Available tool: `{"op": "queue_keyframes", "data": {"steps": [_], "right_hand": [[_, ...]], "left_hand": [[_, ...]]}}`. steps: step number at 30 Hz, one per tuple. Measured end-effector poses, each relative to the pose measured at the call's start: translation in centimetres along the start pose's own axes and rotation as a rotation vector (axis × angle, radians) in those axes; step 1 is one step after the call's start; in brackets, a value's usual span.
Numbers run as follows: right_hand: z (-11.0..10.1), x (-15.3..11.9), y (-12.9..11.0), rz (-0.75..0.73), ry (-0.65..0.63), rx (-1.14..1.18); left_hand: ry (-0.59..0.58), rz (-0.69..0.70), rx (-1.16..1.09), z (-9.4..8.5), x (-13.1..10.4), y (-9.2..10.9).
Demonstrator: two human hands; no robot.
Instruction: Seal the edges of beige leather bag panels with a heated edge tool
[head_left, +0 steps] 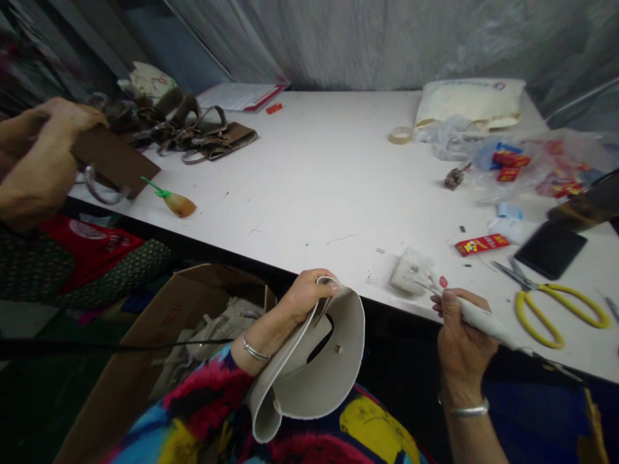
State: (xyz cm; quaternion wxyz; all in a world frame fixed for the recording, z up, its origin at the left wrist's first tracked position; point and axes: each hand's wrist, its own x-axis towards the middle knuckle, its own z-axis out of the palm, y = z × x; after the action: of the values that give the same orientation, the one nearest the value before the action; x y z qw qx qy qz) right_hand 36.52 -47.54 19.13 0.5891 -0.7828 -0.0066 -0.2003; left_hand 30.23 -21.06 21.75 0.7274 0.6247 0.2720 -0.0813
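below, left hand [304, 298] fingers grip a curved grey leather piece [314, 367]; right hand [459, 338] fingers hold a slim white tool [486, 322].

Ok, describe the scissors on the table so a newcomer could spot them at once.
Start at the white table and go to its near right edge, just past the person's right hand. The scissors lie flat there, below a black phone. Their large yellow loop handles set them apart from the small red packets nearby.

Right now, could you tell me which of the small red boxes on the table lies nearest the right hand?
The flat red box lying alone just left of the yellow-handled scissors is nearest the right hand; the other red boxes sit farther back among clear plastic bags.
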Motion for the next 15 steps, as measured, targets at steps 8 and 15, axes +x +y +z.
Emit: {"op": "queue_keyframes", "data": {"steps": [8, 15], "right_hand": [[0.4, 0.4, 1.6, -0.103, -0.081, -0.032], [0.1, 0.6, 1.5, -0.276, -0.139, -0.147]], "left_hand": [[-0.052, -0.088, -0.112, -2.3, 0.1, 0.6], [-0.040, -0.076, -0.089, -1.7, -0.2, 0.6]]}}
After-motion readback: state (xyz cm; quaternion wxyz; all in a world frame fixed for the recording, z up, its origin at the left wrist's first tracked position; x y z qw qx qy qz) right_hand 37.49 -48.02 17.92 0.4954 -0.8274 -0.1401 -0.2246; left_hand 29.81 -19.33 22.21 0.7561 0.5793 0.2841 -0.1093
